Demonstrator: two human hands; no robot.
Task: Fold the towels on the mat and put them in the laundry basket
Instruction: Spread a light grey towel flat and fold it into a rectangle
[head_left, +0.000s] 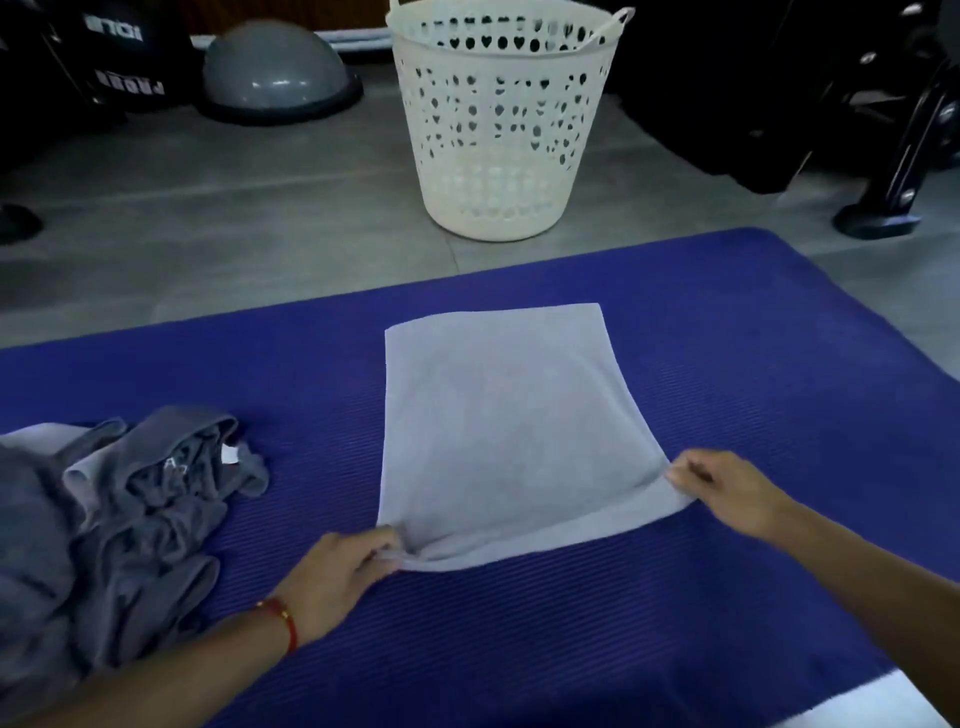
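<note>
Pinching both near corners of the flat light-grey rectangular towel (498, 431): your left hand (337, 577) and right hand (727, 491). It lies mid blue ribbed mat (753, 374), far edge toward the cream perforated plastic basket (501, 130). Crumpled dark-grey towel pile (119, 519) sits left; bare mat right.

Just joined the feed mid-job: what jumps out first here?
A light grey towel lies flat mid-mat, its near corners pinched by the left hand and right hand. A crumpled pile of darker towels sits left, and the white laundry basket stands beyond the purple mat.
</note>
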